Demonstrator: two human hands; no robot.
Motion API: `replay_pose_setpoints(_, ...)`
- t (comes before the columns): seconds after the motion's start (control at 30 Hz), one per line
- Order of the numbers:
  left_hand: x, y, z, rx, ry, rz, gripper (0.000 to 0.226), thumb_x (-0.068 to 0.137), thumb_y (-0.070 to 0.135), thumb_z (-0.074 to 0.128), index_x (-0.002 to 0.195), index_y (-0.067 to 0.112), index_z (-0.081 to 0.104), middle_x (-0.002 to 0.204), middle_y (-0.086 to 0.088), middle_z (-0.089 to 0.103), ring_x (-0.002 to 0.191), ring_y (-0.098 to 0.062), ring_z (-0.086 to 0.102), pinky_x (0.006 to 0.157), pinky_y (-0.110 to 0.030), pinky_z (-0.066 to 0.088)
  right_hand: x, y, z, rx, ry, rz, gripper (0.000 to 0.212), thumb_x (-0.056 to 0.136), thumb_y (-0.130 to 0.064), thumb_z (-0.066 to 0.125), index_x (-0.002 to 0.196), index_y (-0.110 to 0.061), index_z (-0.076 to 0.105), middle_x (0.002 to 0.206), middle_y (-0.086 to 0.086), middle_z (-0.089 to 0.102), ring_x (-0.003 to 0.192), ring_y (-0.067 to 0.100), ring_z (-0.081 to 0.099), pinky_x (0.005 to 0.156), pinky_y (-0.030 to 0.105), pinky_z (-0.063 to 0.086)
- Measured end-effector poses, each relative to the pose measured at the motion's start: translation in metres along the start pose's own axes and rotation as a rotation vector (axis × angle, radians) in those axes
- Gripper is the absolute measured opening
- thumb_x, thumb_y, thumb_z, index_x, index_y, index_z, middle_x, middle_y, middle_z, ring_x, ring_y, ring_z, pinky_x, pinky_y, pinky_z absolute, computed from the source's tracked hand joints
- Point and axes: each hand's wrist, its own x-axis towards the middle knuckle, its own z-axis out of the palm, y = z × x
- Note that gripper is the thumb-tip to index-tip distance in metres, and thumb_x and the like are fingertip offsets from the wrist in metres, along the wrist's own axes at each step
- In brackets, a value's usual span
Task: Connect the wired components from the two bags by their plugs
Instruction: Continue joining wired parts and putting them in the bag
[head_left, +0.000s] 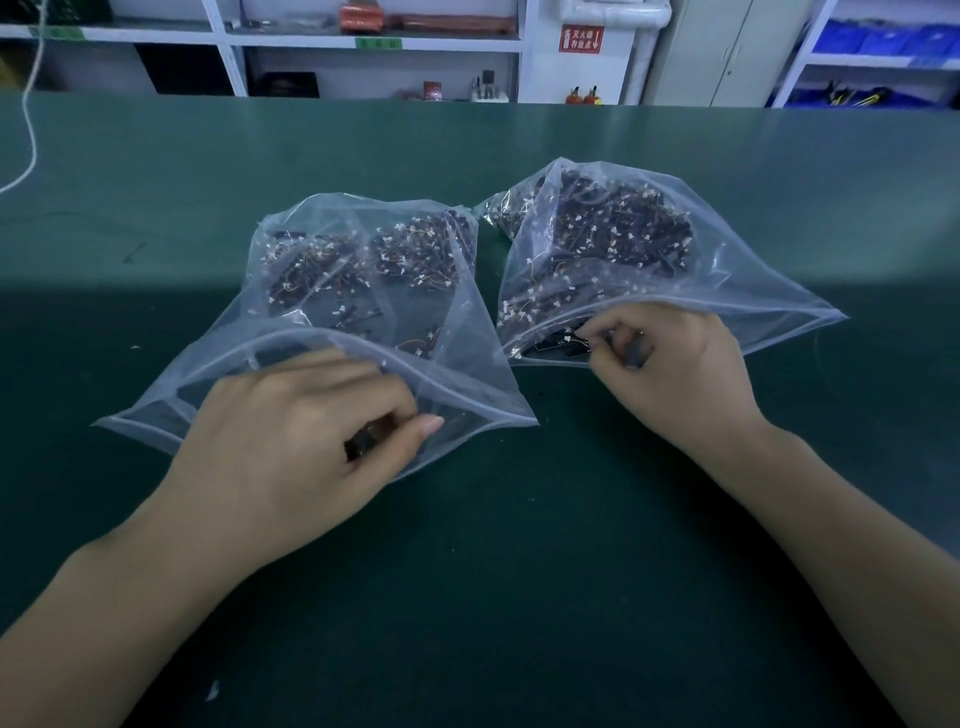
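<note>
Two clear plastic bags lie side by side on the green table, both full of small dark components with thin wires and white plugs. My left hand (306, 441) reaches into the mouth of the left bag (363, 270) and pinches a dark component (366, 441) between thumb and fingers. At the open mouth of the right bag (613, 244), my right hand (670, 374) has its fingertips curled on a small dark wired component (566, 343) with a white plug.
The green table (493, 571) stretches wide in front of and behind the bags. A white cord (28, 135) hangs onto the table at far left. White shelving (374, 47) with boxes and tools stands behind the table's far edge.
</note>
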Motion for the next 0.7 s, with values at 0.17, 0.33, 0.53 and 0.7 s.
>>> replay_pose_setpoints(0.17,-0.001,-0.010,-0.002,-0.035,-0.245,0.001,0.032,0.097,0.065,0.058,0.096,0.037,0.074,0.085,0.021,0.065,0.082,-0.010,0.067,0.071,-0.039,0.059,-0.006,-0.013,0.001,0.115,0.054,-0.087,0.017,0.091,-0.012,0.072,0.096,-0.028,0.078,0.051,-0.014,0.048,0.052,0.010,0.050,0.061,0.025,0.046)
replay_pose_setpoints(0.33,-0.002,-0.009,-0.003,-0.077,-0.296,-0.102,0.040,0.095,0.076,0.053,0.110,0.046,0.074,0.085,0.028,0.062,0.075,-0.003,0.059,0.064,-0.030,0.050,-0.010,-0.022,0.003,0.155,0.073,-0.159,0.018,0.092,-0.007,0.072,0.098,-0.023,0.079,0.049,-0.013,0.042,0.047,0.011,0.043,0.059,0.031,0.050)
replay_pose_setpoints(0.53,-0.001,-0.006,-0.005,-0.090,-0.374,-0.136,0.020,0.093,0.063,0.059,0.098,0.048,0.072,0.085,0.030,0.067,0.077,0.003,0.062,0.065,-0.024,0.051,-0.013,-0.027,0.005,0.205,0.083,-0.210,0.017,0.094,-0.008,0.070,0.100,-0.021,0.080,0.050,-0.015,0.038,0.046,0.010,0.041,0.056,0.031,0.048)
replay_pose_setpoints(0.7,0.000,-0.004,-0.004,-0.107,-0.379,-0.181,0.017,0.092,0.060,0.061,0.089,0.044,0.067,0.076,0.025,0.062,0.071,0.004,0.057,0.062,-0.023,0.044,-0.016,-0.032,0.006,0.253,0.082,-0.238,0.017,0.094,-0.010,0.068,0.100,-0.020,0.080,0.051,-0.017,0.038,0.047,0.008,0.041,0.058,0.026,0.044)
